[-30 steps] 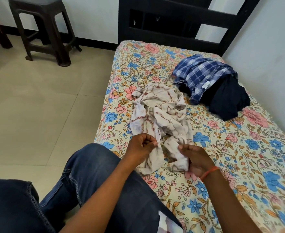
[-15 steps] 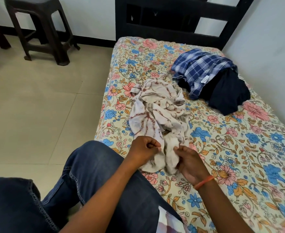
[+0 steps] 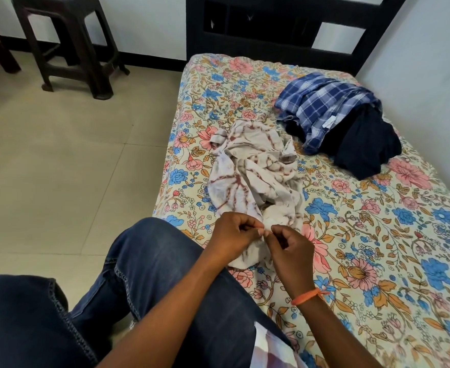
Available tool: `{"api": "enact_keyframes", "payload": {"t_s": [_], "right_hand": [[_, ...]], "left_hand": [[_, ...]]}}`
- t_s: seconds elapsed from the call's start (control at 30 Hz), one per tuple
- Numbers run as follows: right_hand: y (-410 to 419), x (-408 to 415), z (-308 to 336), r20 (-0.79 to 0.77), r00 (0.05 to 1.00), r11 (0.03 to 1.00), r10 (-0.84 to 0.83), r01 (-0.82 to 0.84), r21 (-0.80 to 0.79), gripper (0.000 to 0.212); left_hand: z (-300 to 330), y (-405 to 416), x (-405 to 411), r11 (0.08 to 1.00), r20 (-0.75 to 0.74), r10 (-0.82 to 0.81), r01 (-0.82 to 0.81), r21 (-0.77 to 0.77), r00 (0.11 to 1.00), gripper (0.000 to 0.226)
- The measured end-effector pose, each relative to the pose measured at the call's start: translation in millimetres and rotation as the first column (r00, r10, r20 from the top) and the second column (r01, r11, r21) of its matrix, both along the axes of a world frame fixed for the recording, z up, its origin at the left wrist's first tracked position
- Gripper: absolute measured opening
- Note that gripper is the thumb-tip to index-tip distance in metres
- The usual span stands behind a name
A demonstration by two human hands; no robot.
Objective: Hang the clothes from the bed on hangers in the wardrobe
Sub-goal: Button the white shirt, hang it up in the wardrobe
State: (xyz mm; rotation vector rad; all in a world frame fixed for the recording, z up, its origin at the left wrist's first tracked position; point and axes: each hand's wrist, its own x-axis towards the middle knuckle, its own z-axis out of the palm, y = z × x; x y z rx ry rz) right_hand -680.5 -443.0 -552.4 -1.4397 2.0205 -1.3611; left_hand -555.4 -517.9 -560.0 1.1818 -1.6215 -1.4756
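Near the bed's [image 3: 377,261] left edge, left hand [image 3: 231,239] and right hand [image 3: 288,248] pinch the cream shirt [image 3: 253,171] — plaid shirt [image 3: 322,104] lies well beyond, open floor [image 3: 59,168] alongside

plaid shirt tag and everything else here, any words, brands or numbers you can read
No text can be read anywhere.
White tag on the blue plaid shirt: too small and blurred to read.
White and brown patterned garment, dark garment, floral bedsheet, dark plastic stool: no lettering visible.

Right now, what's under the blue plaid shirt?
A dark navy garment lies under the blue plaid shirt, sticking out at its near right side on the floral bedsheet. How far it extends beneath, or whether anything else is there, is covered.
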Motion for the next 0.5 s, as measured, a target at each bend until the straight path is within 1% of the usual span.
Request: {"api": "enact_keyframes", "payload": {"t_s": [0.07,0.13,0.23,0.3,0.37,0.5], "right_hand": [[1.3,2.9,2.8,0.082,0.996,1.000,-0.024,0.023,0.013,0.036],[2.3,5.8,3.8,0.094,0.995,0.999,-0.028,0.027,0.017,0.039],[1.9,9.1,4.3,0.096,0.995,0.999,-0.041,0.038,0.035,0.038],[1.0,9.0,4.1,0.120,0.991,0.998,-0.062,0.058,0.033,0.037],[0.3,8.6,5.4,0.172,0.982,0.996,-0.082,0.076,0.044,0.033],[-0.1,5.5,5.5,0.290,0.950,0.991,-0.114,0.090,0.097,0.014]], "left_hand": [[0.6,0.8,-0.4,1.000,0.001,0.000,0.000,-0.003,1.000,0.008],[2.0,1.0,-0.3,1.000,-0.020,0.016,-0.016,0.005,1.000,0.007],[1.5,-0.7,0.7,0.999,-0.054,0.038,-0.037,0.016,0.998,0.012],[1.5,-0.9,1.1,1.000,-0.044,0.027,-0.027,0.015,0.999,0.012],[1.7,-1.0,0.9,1.000,-0.011,0.018,-0.019,-0.005,1.000,0.013],[0.7,-1.3,0.9,1.000,0.003,0.011,-0.011,-0.022,1.000,0.017]]}}
